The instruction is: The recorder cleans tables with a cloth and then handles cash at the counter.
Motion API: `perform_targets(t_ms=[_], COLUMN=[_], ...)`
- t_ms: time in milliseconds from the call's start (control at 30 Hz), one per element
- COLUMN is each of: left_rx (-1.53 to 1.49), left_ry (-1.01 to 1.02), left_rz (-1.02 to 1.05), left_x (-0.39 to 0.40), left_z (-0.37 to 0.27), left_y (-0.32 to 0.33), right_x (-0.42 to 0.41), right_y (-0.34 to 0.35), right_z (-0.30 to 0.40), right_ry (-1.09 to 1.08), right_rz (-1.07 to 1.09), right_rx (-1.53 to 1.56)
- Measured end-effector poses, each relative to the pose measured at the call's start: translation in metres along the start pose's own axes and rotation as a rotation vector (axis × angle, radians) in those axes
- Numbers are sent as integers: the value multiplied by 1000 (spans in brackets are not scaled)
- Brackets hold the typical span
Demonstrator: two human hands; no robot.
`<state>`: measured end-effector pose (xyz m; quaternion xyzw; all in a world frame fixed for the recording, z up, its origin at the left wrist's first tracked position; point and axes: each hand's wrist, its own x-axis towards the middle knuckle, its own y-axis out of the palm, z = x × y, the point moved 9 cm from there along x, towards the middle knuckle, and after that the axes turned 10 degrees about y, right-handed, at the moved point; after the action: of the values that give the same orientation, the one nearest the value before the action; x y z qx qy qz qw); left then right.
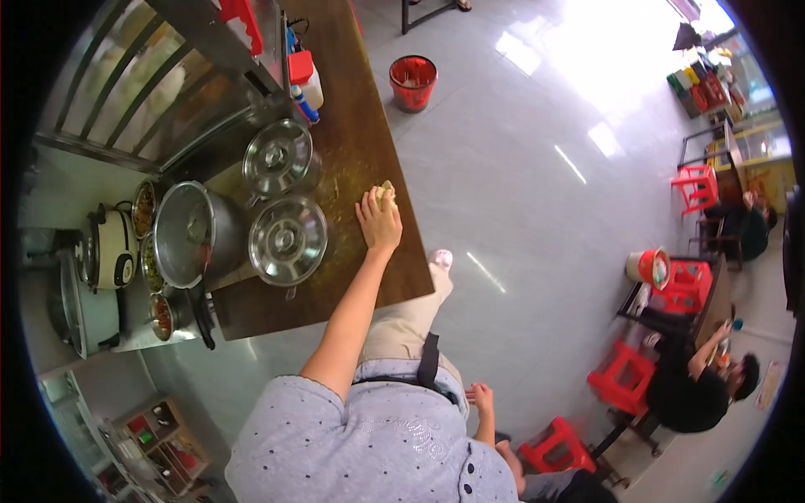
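Note:
My left hand [379,221] presses down on a crumpled pale yellow cloth [387,190] near the right edge of a brown wooden table [349,251]. Part of the cloth is covered by the fingers. Yellowish crumbs or smears [339,185] spread over the wood just left of this hand. Beside them stand two metal pots with shiny lids, one lid [288,241] nearer me and the other lid [277,157] farther off. Down at my side hangs my right hand [482,397], its fingers loosely apart and nothing visible in them.
Left of the lidded pots are a deep metal pot [182,232] with a black handle, a cream electric cooker [116,248] and several food bowls. A red bin [413,82] stands on the floor beyond the table. People sit at right near red stools [622,377].

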<state>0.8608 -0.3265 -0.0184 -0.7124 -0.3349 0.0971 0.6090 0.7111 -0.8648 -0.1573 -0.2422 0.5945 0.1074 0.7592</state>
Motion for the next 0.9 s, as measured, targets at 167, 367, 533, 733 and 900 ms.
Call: perform_targets(t_ms=[167, 367, 533, 733, 900], left_rx=[11, 23, 64, -48, 2], left_ry=[-64, -105, -127, -218, -377], left_rz=[-67, -70, -78, 18, -43], left_x=[64, 109, 140, 140, 83], left_z=[12, 25, 39, 43, 24], left_y=[8, 19, 17, 17, -4], right_x=[18, 57, 48, 60, 106], right_y=[-42, -60, -13, 25, 17], right_z=[96, 257, 389, 461, 511], right_ry=[63, -68, -321, -466, -495], right_rz=[37, -45, 86, 210, 258], right_rx=[-232, -366, -470, -757, -1084])
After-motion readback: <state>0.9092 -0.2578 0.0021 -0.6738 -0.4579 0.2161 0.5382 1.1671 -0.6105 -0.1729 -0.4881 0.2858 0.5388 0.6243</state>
